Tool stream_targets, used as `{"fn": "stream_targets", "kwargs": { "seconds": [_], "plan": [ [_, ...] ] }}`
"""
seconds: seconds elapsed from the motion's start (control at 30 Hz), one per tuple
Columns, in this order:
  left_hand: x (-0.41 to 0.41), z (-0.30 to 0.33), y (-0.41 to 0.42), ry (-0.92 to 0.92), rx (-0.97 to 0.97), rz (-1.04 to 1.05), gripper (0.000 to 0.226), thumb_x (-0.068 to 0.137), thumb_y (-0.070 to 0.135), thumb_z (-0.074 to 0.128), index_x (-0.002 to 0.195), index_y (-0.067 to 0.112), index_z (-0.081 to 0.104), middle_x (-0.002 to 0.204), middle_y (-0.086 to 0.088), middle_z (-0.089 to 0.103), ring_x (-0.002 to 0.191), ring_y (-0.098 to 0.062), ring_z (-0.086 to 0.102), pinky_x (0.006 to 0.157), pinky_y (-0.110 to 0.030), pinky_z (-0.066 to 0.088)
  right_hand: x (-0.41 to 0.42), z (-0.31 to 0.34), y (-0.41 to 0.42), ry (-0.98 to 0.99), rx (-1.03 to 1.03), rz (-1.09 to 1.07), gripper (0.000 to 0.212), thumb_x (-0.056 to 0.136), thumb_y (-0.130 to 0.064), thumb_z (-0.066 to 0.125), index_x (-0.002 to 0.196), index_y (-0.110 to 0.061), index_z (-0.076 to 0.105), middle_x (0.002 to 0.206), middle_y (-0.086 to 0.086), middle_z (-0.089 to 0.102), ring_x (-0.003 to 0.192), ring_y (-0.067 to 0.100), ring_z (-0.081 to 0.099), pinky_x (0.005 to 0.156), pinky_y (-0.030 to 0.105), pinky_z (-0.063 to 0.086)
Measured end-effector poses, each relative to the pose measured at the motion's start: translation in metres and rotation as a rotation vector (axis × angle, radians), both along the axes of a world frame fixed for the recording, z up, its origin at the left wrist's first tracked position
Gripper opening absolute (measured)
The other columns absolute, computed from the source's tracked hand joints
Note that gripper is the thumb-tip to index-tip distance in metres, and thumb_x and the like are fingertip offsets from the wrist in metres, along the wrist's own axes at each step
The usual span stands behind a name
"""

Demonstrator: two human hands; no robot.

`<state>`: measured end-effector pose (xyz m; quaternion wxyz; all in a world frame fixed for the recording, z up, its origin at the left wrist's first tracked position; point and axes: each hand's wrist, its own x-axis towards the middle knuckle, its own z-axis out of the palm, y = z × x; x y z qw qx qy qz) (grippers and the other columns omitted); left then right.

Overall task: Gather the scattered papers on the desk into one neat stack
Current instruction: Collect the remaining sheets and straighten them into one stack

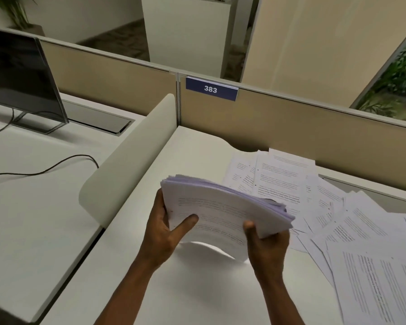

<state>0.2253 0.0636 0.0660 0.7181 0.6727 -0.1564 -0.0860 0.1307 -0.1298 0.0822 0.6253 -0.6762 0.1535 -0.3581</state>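
A thick stack of printed papers [220, 207] is lifted above the white desk [197, 296], bowed upward in the middle. My left hand [164, 231] grips its left edge with the thumb laid across the top sheet. My right hand [267, 242] grips the stack's right near corner, thumb on top. Several loose printed sheets [352, 233] lie overlapping and skewed on the desk's right side, reaching from the back partition to the near right corner. More of them [284, 177] fan out behind the held stack.
A rounded white divider [131, 160] separates this desk from the left one, where a monitor [17, 78] and a black cable [56, 167] sit. A beige partition [291, 127] with a blue "383" label [211, 89] closes the back edge.
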Motion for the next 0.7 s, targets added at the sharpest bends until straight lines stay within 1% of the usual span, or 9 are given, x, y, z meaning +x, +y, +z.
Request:
{"fn": "stream_targets", "kwargs": {
  "seconds": [0.1,0.17,0.27,0.37,0.43,0.5,0.57,0.63,0.7],
  "plan": [
    [0.002,-0.032,0.008,0.11,0.123,-0.027,0.083,0.074,0.023,0.084,0.144,0.03,0.041,0.125,0.006,0.064,0.121,-0.019,0.061,0.092,-0.033,0.059,-0.014,-0.031,-0.005,0.21,-0.016,0.083,0.078,0.059,-0.047,0.086,0.128,-0.043,0.049,0.122,-0.005,0.061,0.112,0.012,0.061,0.08,0.014,0.053],
    [-0.002,-0.049,0.005,0.174,0.194,-0.001,0.071,0.073,0.03,0.083,0.136,0.03,0.051,0.12,0.006,0.067,0.12,-0.022,0.062,0.089,-0.034,0.061,-0.02,-0.05,-0.002,0.3,-0.002,0.089,0.084,0.066,-0.035,0.085,0.139,-0.033,0.042,0.12,-0.019,0.061,0.114,0.005,0.06,0.086,0.017,0.054],
    [-0.005,-0.061,-0.008,0.162,0.205,0.038,0.059,0.081,0.024,0.079,0.135,0.024,0.054,0.12,0.004,0.067,0.117,-0.021,0.063,0.088,-0.035,0.062,-0.017,-0.066,0.008,0.368,0.024,0.03,0.064,0.079,-0.014,0.078,0.135,-0.023,0.049,0.117,-0.014,0.066,0.11,0.008,0.063,0.093,0.031,0.057],
    [-0.007,-0.058,-0.013,0.159,0.166,0.084,0.048,0.086,0.015,0.077,0.127,0.028,0.057,0.114,0.006,0.069,0.11,-0.017,0.066,0.082,-0.028,0.061,-0.016,-0.063,0.013,0.356,0.076,0.009,0.048,0.087,0.003,0.07,0.125,-0.022,0.057,0.108,-0.011,0.071,0.102,0.004,0.067,0.089,0.032,0.059],
    [-0.008,-0.056,-0.009,0.157,0.133,0.086,0.047,0.079,0.022,0.076,0.122,0.032,0.059,0.109,0.009,0.071,0.106,-0.015,0.068,0.081,-0.031,0.062,-0.024,-0.055,0.009,0.334,0.071,0.026,0.049,0.087,0.003,0.069,0.128,-0.019,0.055,0.109,-0.018,0.07,0.103,0.003,0.066,0.084,0.025,0.059],
    [-0.01,-0.058,-0.004,0.158,0.114,0.055,0.053,0.075,0.022,0.075,0.125,0.031,0.057,0.113,0.007,0.07,0.107,-0.014,0.067,0.083,-0.033,0.061,-0.033,-0.054,0.007,0.314,0.032,0.041,0.053,0.086,0.003,0.071,0.13,-0.019,0.052,0.111,-0.022,0.068,0.104,0.003,0.065,0.08,0.016,0.056],
    [-0.012,-0.064,-0.003,0.181,0.113,0.033,0.063,0.072,0.022,0.078,0.129,0.03,0.055,0.116,0.004,0.069,0.109,-0.016,0.066,0.086,-0.035,0.06,-0.04,-0.061,0.009,0.338,0.014,0.024,0.055,0.083,-0.003,0.074,0.132,-0.018,0.054,0.112,-0.018,0.068,0.106,0.006,0.065,0.084,0.021,0.057],
    [-0.015,-0.067,-0.006,0.198,0.097,0.018,0.068,0.067,0.031,0.081,0.13,0.027,0.056,0.117,0.0,0.069,0.11,-0.021,0.066,0.086,-0.037,0.06,-0.044,-0.068,0.015,0.367,0.038,0.007,0.051,0.079,-0.014,0.072,0.129,-0.015,0.059,0.111,-0.013,0.071,0.105,0.007,0.066,0.089,0.03,0.057],
    [-0.014,-0.065,-0.011,0.198,0.066,0.014,0.063,0.067,0.034,0.079,0.125,0.02,0.061,0.113,-0.006,0.071,0.105,-0.025,0.068,0.08,-0.035,0.061,-0.044,-0.073,0.013,0.361,0.067,-0.003,0.047,0.078,-0.017,0.07,0.124,-0.013,0.064,0.107,-0.01,0.073,0.102,0.008,0.067,0.085,0.027,0.057]
  ]
}}
